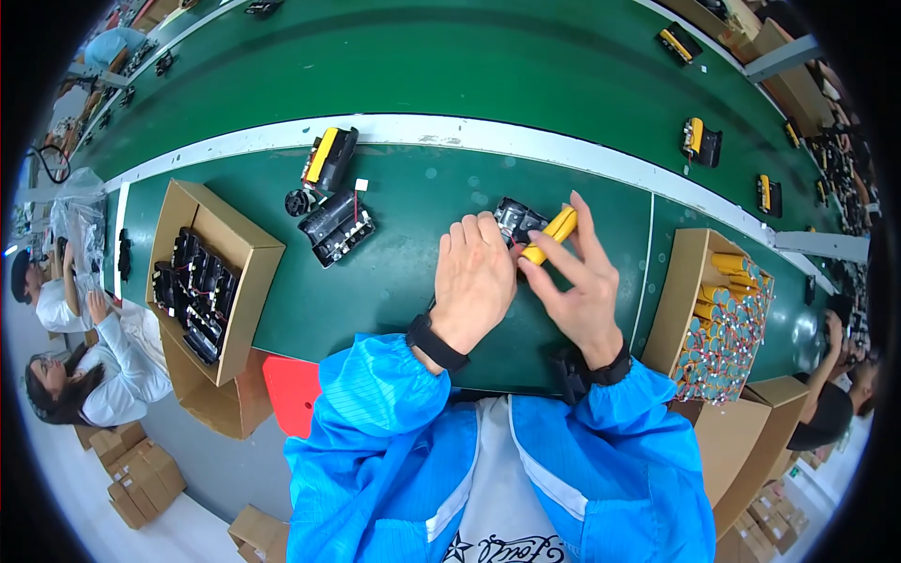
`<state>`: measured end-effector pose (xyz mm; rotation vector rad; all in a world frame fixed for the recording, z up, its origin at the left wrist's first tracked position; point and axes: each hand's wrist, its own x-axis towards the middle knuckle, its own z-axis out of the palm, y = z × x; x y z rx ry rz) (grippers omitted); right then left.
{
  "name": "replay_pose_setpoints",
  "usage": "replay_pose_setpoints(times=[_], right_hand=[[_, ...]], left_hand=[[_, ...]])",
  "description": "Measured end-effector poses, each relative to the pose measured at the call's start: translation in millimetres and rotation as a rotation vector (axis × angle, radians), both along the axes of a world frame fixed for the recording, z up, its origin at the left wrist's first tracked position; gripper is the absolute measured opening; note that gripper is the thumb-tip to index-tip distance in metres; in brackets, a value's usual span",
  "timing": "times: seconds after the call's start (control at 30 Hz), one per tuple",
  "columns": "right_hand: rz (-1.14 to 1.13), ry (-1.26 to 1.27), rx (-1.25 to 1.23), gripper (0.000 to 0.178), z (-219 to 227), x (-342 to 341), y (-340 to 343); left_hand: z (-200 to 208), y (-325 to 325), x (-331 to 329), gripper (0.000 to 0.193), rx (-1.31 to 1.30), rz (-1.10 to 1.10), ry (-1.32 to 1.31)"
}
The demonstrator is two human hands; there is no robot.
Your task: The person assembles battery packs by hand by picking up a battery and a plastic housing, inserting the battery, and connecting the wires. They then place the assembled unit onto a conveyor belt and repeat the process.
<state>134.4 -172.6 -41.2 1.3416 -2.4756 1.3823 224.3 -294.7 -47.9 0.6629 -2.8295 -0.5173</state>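
My right hand (pixel 584 291) pinches a yellow cylindrical battery (pixel 554 235) between thumb and fingers, tilted over the bench. Just behind it sits an open black plastic housing (pixel 514 218), with a short red wire by the battery's near end. Close against the housing's left side, my left hand (pixel 475 281) is back up with fingers curled down. Its fingertips and whatever they grip are hidden. Farther left on the green bench lie an open black housing (pixel 336 230), a black housing with a yellow battery (pixel 328 159) and a round black part (pixel 299 202).
A cardboard box (pixel 246 314) of black housings stands left, another box (pixel 668 314) of yellow wired batteries right. Beyond a white rail (pixel 441 129) runs a green conveyor (pixel 526 70) carrying several battery-fitted housings. A red panel (pixel 289 396) is at the near left. Other people work at both sides.
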Motion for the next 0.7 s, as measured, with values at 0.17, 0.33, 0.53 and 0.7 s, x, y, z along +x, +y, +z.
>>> replay_pose_setpoints(times=[0.17, 0.33, 0.53, 0.7], right_hand=[[0.041, -0.222, -0.087, 0.028, -10, 12, -12], [0.043, 0.016, 0.106, 0.027, -7, 11, -20], [0.04, 0.08, 0.164, 0.025, 0, 20, -39], [-0.052, 0.107, 0.147, 0.035, -8, 9, -23]], left_hand=[[0, -5, 2, 0.037, 0.081, -0.009, 0.02], [11, -22, 24, 0.041, 0.436, -0.043, 0.062], [16, -31, 47, 0.034, 0.388, -0.151, 0.286], [3, -24, 36, 0.026, 0.371, -0.205, 0.222]])
